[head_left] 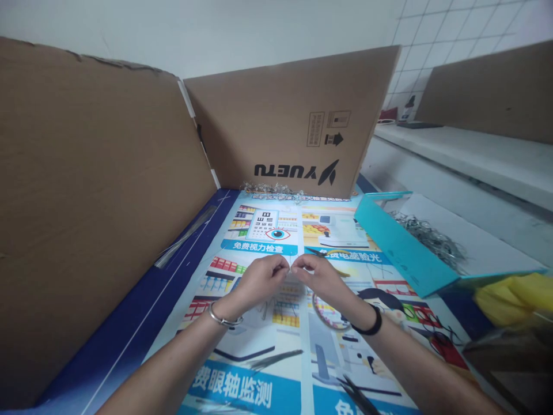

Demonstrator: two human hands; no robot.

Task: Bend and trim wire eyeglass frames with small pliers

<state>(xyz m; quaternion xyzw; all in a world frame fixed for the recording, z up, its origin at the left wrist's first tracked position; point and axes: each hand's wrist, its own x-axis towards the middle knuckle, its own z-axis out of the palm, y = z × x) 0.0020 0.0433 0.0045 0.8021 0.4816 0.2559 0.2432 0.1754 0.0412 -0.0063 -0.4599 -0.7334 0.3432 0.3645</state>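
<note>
My left hand [268,274] and my right hand [314,275] meet over the middle of the printed mat [302,340]. Both pinch with thumb and forefinger, fingertips nearly touching. Whatever sits between the tips is too small to make out. Partly behind my right hand lies a pair of pliers [339,253] with yellow on its handles. A round, ring-like dish [322,314] is partly covered by my right wrist. Below my hands a bundle of thin wires [276,359] rests on the mat. Dark tool tips [356,395] show near the bottom edge.
Cardboard panels [276,121] stand at the left and back, with a heap of small clear pieces [272,189] at the back one's foot. At right, a turquoise box [397,248] holds tangled wire pieces [427,236], beside a yellow cloth-like thing [510,300]. More wires [185,239] lie left.
</note>
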